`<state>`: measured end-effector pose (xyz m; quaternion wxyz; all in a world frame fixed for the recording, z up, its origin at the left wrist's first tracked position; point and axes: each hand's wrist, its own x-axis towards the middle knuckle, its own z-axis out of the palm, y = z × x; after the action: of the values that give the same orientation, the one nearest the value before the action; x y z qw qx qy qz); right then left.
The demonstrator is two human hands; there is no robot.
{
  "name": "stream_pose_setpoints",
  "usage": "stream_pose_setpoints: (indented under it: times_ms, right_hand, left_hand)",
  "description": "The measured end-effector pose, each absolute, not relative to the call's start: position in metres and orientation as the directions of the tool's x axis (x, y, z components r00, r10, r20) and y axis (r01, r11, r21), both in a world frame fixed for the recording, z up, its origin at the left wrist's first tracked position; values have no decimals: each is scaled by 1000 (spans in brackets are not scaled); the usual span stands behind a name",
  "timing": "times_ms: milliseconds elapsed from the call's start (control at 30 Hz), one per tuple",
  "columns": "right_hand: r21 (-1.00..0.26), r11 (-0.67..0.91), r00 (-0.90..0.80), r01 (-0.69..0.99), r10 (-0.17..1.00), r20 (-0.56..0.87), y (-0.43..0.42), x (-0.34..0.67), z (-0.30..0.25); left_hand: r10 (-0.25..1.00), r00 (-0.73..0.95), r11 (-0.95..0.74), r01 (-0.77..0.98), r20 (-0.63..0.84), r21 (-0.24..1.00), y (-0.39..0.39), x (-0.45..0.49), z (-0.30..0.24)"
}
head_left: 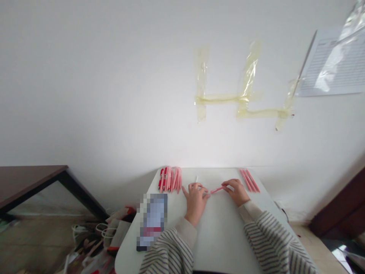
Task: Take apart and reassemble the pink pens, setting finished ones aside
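A slim pink pen is held a little above or on the white table, slanting between my two hands. My right hand pinches its right end between thumb and fingertips. At the other end, the thumb and index finger of my left hand close on the tip, while the outer fingers are spread. A thin white stick-like piece shows just beyond my left fingers; whether they touch it is unclear. Several pink and red pens lie in a bunch at the back left. A few pink pens lie side by side at the back right.
A phone-like device, pixelated, lies on the white table by my left forearm. The wall meets the table's back edge. Bags and clutter sit on the floor at left, near a dark brown table.
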<state>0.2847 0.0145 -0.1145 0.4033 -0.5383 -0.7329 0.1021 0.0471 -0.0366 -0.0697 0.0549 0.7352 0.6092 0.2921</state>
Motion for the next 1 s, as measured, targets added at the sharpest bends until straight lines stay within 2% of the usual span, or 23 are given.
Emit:
stream_pose_setpoints:
  times_ms: [300, 567, 1000]
  right_hand:
    - [-502, 291, -92, 815, 919, 384, 13, 287, -116]
    - [-470, 256, -77, 845, 927, 367, 12, 287, -114]
    - [-454, 198, -30, 869, 936, 350, 10, 290, -109]
  left_hand:
    - [940, 36, -192, 877, 338, 441, -38, 39, -64]
    - [958, 115, -226, 867, 264, 444, -39, 28, -52]
    - [937, 93, -237, 876, 336, 419, -37, 26, -56]
